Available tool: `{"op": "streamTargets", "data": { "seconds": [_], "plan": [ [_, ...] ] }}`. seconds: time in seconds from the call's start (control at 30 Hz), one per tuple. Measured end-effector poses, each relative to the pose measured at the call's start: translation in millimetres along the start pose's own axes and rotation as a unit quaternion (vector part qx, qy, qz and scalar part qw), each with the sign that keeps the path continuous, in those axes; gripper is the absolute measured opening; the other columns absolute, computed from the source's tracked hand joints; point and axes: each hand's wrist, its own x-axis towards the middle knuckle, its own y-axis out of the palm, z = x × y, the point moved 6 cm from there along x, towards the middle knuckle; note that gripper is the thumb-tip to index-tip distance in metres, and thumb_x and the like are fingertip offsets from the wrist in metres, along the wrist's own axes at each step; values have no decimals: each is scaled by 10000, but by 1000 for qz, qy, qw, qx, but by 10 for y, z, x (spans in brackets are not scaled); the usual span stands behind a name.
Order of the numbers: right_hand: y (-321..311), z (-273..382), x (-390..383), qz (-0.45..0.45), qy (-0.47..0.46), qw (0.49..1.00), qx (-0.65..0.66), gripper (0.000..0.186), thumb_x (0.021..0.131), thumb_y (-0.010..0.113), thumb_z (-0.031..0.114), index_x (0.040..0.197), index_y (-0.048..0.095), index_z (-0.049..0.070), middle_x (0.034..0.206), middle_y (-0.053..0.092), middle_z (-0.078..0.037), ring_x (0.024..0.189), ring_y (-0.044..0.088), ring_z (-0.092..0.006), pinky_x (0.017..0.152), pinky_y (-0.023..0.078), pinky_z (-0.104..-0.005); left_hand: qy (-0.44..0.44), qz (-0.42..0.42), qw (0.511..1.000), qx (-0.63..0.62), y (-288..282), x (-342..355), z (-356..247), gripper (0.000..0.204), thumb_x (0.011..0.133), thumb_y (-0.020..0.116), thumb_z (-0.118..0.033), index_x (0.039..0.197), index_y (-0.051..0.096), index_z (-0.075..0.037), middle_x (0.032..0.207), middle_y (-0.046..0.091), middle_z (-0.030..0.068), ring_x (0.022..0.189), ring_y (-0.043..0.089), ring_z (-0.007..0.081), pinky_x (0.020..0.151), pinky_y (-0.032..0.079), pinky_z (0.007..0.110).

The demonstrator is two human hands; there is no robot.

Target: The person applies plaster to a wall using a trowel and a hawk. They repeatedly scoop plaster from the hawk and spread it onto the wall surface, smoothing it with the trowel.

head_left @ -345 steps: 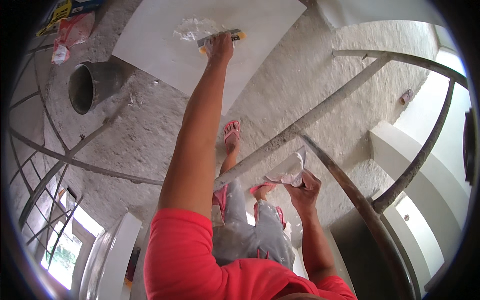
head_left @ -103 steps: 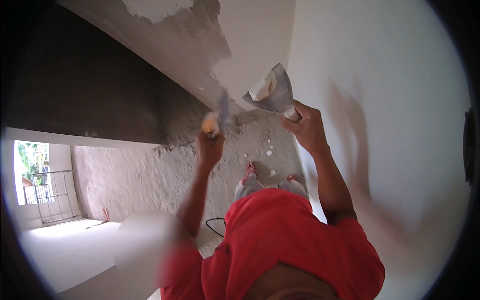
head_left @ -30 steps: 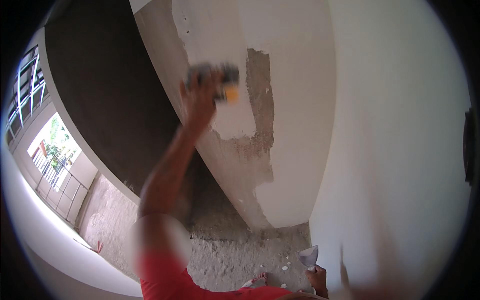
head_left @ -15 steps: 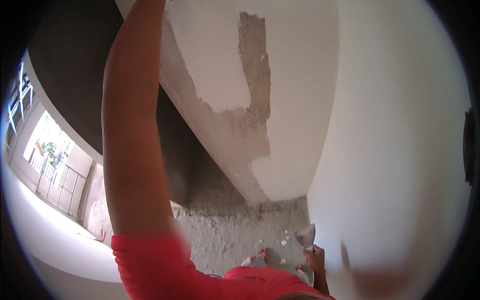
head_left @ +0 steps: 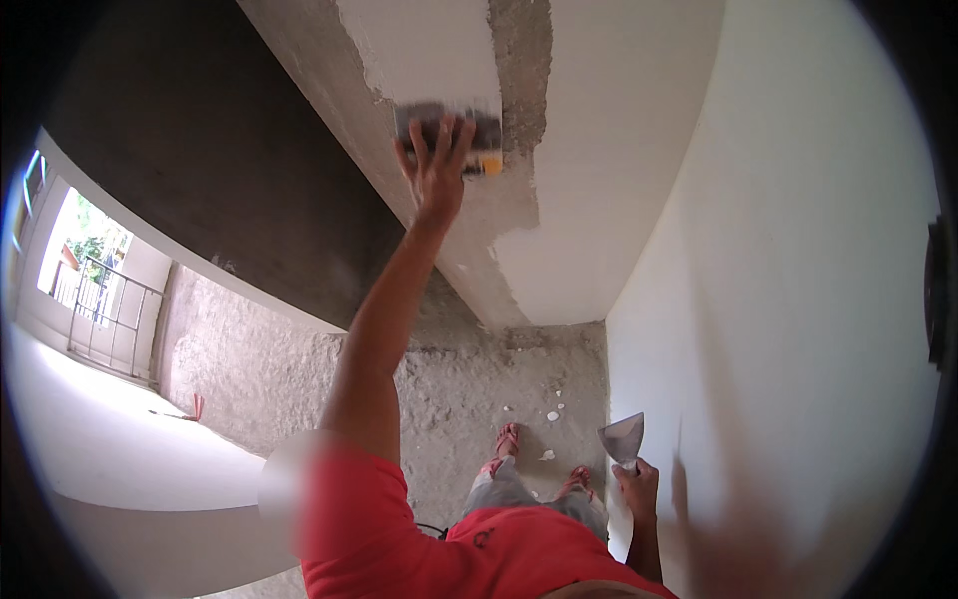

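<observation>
My left hand (head_left: 434, 178) is raised to the wall, its fingers spread over the back of a wide, dark putty blade (head_left: 486, 133) with a bit of yellow at its lower edge. That blade lies against the wall panel (head_left: 609, 140), where white filler (head_left: 424, 50) meets a bare grey strip (head_left: 521, 75); motion blurs it. Low on the right, my right hand (head_left: 639, 489) is closed around the handle of a putty knife (head_left: 623, 437). Its broad blade points up and carries a pale smear.
A smooth white wall (head_left: 778, 250) runs close along my right side. My feet stand on a rough grey floor (head_left: 439, 394) with several white crumbs (head_left: 552, 415). To the left are a dark recess (head_left: 230, 140), a curved white ledge (head_left: 130, 429) and a metal railing (head_left: 115, 299).
My left hand has come down from above the picture's top edge with the putty blade, over the filler. The right hand stays low with the putty knife, slightly higher.
</observation>
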Motion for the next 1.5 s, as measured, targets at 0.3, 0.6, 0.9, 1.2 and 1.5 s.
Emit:
{"op": "streamTargets", "data": {
  "seconds": [0.3, 0.6, 0.9, 1.2, 1.5],
  "plan": [
    [149, 432, -20, 20, 85, 988, 123, 183, 735, 720, 152, 670, 613, 19, 501, 553, -42, 411, 494, -112, 395, 372, -315, 47, 40, 998, 8, -1105, 698, 175, 747, 753, 644, -5, 1423, 453, -274, 1452, 459, 34, 1368, 335, 373, 1090, 158, 686],
    [432, 833, 193, 31, 17, 989, 146, 235, 732, 721, 176, 635, 579, 16, 494, 540, -48, 396, 471, -115, 387, 357, -307, 50, -157, 978, 131, -2876, 4552, 1033, 665, 881, 461, 33, 1498, 329, -173, 1535, 346, 96, 1388, 339, 330, 1120, 210, 630],
    [407, 613, 326, 34, 9, 995, 92, 236, 731, 716, 166, 640, 569, 5, 514, 549, -50, 468, 514, -117, 452, 407, -318, 61, -85, 991, 81, -2842, 4413, 833, 605, 877, 525, 9, 1455, 396, -114, 1480, 411, 154, 1350, 390, 345, 1146, 310, 451],
    [71, 595, 385, 33, 53, 995, 83, 183, 737, 700, 144, 691, 603, -4, 537, 559, -36, 456, 502, -104, 455, 398, -302, 50, -73, 989, 117, -999, 1560, 471, 869, 672, 716, -10, 1433, 422, -309, 1434, 472, 17, 1287, 414, 351, 1061, 291, 616],
    [-154, 583, 409, -3, -12, 1000, -20, 179, 781, 706, 170, 712, 619, 30, 508, 537, -25, 400, 487, -107, 398, 384, -304, -69, 39, 985, -150, -264, -646, 85, 777, 682, 657, 59, 1395, 502, -210, 1380, 535, 77, 1288, 435, 388, 1083, 313, 516]
  ]
}}
